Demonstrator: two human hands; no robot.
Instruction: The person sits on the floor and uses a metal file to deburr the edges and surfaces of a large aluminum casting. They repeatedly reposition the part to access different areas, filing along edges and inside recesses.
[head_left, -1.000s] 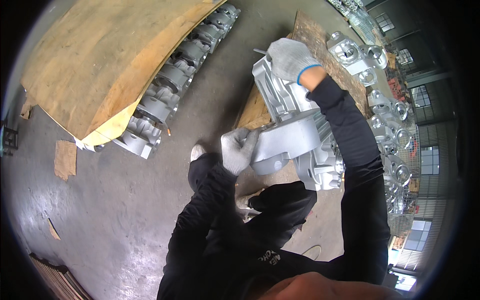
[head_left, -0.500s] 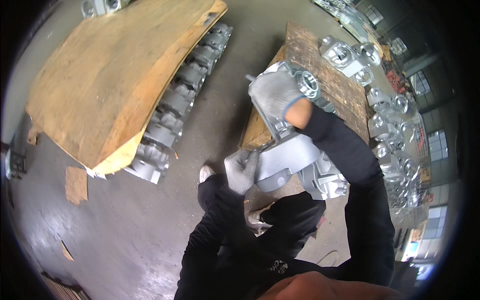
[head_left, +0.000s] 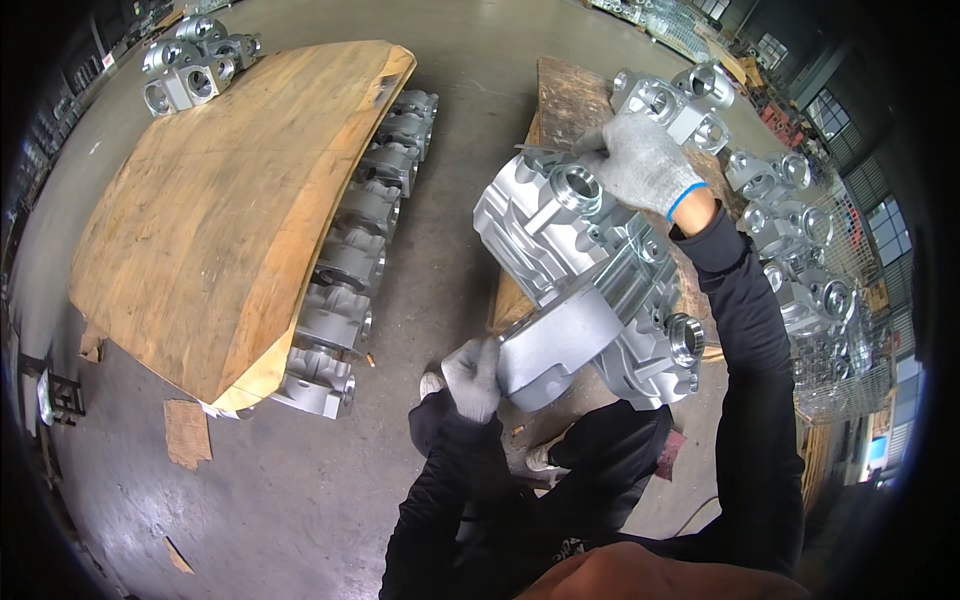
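A large silver metal casting (head_left: 560,335) with round bored openings lies on a wooden board in front of me, its near end toward my legs. My left hand (head_left: 472,380), in a grey glove, is closed on the casting's near left edge. Gloved as well, my right hand (head_left: 640,160) is closed above the casting's far end, beside a machined ring opening (head_left: 575,187). From its fingers a thin, file-like metal tool (head_left: 540,149) sticks out to the left. The glove hides the tool's other end.
On the left, a plywood sheet (head_left: 230,210) covers a row of similar castings (head_left: 350,262), with more castings (head_left: 190,75) on its far end. Other castings (head_left: 680,105) stand on the worn wooden board (head_left: 570,95). A wire cage (head_left: 850,390) is at the right.
My right hand has moved farther away and to the right, uncovering the casting's ring opening and more of the thin tool. My left hand stays at the casting's edge. The view has shifted.
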